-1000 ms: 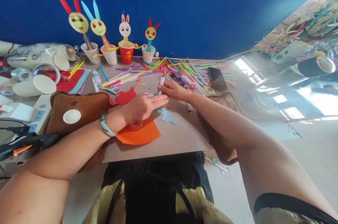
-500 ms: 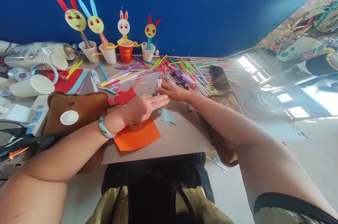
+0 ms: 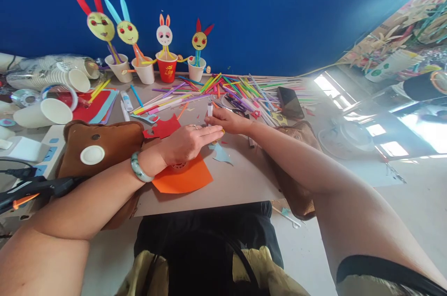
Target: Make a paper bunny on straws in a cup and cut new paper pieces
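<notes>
My right hand (image 3: 226, 120) is closed around a small white stick-like piece (image 3: 210, 110) that stands upright at its fingertips. My left hand (image 3: 188, 143) lies just left of it, two fingers stretched toward the right hand, with its thumb and palm side hidden. Something small and yellowish shows at the left fingertips. Beneath my left hand is an orange sheet (image 3: 188, 179), with a tape-like ring (image 3: 179, 165) partly covered by the hand. A light blue paper scrap (image 3: 221, 154) lies just below the fingertips, and a red cut sheet (image 3: 164, 127) is to the left.
Four cup figures stand along the blue wall, including one in a red cup (image 3: 166, 69). Colored sticks (image 3: 209, 86) are heaped before them. A dark phone (image 3: 291, 102) lies right of the heap. Brown cushions (image 3: 115, 142) lie under both forearms. Paper cups (image 3: 42, 113) are at left.
</notes>
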Motion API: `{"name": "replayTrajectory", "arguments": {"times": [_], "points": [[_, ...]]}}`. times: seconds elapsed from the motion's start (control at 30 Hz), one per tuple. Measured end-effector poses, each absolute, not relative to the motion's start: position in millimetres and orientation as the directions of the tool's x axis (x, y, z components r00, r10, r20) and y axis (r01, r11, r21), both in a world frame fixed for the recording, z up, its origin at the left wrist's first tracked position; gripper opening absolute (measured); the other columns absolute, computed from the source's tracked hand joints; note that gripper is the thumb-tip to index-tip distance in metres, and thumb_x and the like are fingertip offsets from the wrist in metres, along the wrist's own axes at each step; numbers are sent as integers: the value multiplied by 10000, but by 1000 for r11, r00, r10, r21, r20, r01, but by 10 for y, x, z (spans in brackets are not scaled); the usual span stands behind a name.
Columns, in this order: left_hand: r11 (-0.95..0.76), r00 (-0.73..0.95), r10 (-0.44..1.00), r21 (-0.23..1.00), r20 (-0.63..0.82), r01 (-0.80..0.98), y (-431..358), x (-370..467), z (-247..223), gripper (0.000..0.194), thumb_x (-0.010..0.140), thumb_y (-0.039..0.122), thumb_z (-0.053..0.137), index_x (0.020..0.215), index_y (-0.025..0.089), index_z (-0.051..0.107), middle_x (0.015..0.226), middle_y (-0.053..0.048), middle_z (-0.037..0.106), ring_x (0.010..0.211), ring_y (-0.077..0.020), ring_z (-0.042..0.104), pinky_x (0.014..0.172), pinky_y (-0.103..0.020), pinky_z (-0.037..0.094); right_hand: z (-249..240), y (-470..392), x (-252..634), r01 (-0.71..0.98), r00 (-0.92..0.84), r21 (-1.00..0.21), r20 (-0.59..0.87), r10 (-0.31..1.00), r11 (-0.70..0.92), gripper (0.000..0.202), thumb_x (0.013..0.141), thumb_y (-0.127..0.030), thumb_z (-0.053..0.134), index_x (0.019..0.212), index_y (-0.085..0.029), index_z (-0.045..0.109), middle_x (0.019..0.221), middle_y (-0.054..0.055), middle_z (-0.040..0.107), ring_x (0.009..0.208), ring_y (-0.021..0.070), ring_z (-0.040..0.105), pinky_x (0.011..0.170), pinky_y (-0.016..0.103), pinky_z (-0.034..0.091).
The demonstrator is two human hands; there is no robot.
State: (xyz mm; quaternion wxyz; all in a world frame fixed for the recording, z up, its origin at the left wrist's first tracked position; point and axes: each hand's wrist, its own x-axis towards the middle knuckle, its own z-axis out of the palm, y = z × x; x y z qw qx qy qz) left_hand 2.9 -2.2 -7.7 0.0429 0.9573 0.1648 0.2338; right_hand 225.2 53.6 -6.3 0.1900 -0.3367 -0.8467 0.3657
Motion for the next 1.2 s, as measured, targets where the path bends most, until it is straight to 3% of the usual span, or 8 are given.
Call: {"name": "replayTrajectory", "arguments": {"times": [0.4, 0.8, 1.07, 1.2], "points": [[-937, 841, 348, 196, 415, 291, -35, 25, -38, 537, 912, 32, 373, 1390, 163, 579, 1453, -91, 586, 1221, -177, 646, 1002, -315, 535, -72, 483, 2313, 450, -653, -742, 106, 750, 496, 443, 972, -589, 466, 848, -177, 572, 736, 2, 583, 691, 137, 487, 644, 265, 418], [-943, 828, 332, 137, 451, 303, -29, 30, -97, 549, 905, 26, 382, 1407, 161, 558, 1445, -85, 594, 1204, -181, 655, 945, -296, 543, -129, 395, 2396, 470, -552, -768, 129, 824, 435, 529, 926, -711, 455, 761, -208, 479, 652, -38, 440, 615, 117, 375, 573, 271, 343], [-930, 836, 362, 104, 413, 352, -32, 27, -122, 583, 901, 29, 382, 1437, 198, 539, 1466, -78, 576, 1183, -194, 669, 922, -308, 560, -146, 249, 2423, 441, -475, -799, 179, 862, 409, 493, 957, -656, 459, 751, -208, 478, 627, -40, 438, 601, 114, 376, 573, 277, 334], [-924, 846, 379, 112, 376, 365, -38, 24, -92, 598, 896, 30, 371, 1444, 204, 533, 1481, -69, 562, 1199, -188, 660, 984, -320, 549, -170, 196, 2451, 458, -416, -807, 176, 892, 372, 483, 949, -650, 478, 750, -209, 483, 629, -24, 460, 606, 128, 383, 562, 289, 329]]}}
